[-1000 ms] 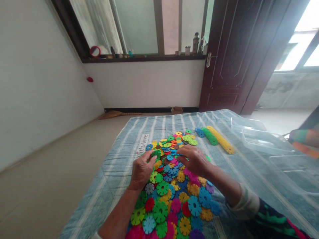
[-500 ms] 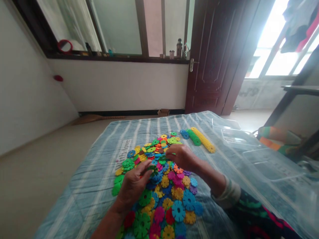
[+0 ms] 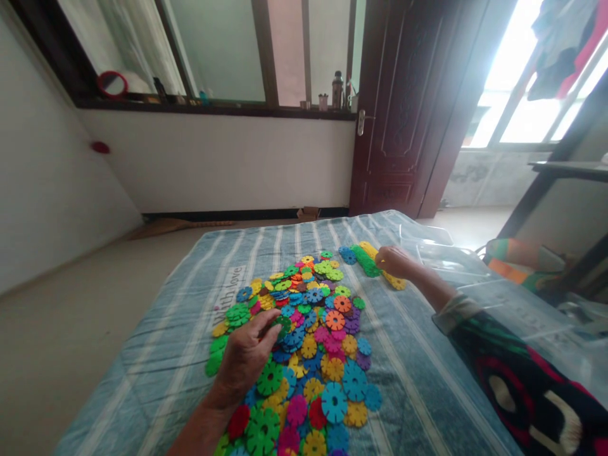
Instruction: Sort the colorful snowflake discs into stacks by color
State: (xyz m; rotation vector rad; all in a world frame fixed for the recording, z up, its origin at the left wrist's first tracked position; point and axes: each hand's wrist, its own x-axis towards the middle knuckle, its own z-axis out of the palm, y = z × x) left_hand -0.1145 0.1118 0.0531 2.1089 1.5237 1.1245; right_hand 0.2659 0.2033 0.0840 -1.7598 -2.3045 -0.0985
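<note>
A pile of plastic snowflake discs [image 3: 333, 367] in many colours covers the middle of the bed. My left hand [image 3: 244, 354] hovers at the pile's left side, thumb and fingers closed on a dark green snowflake disc [image 3: 284, 326]. To the right of the pile, overlapping discs lie in rows sorted by colour: a short blue row [image 3: 347, 254], a green row [image 3: 365, 261] and a longer yellow row [image 3: 395, 282]. My right hand [image 3: 398, 262] is over the yellow row, beside the green one. Its fingers are pinched together, and whatever they hold is hidden.
Clear plastic boxes [image 3: 451, 263] stand along the right side of the bed. Beneath everything is a blue striped bedsheet [image 3: 161, 342]. A dark red door [image 3: 399, 114] and a ledge [image 3: 218, 110] with small items are beyond the bed.
My right hand has moved from above the pile rightward to the green and yellow rows. The left hand stays by the pile with the green snowflake disc. The view has shifted slightly.
</note>
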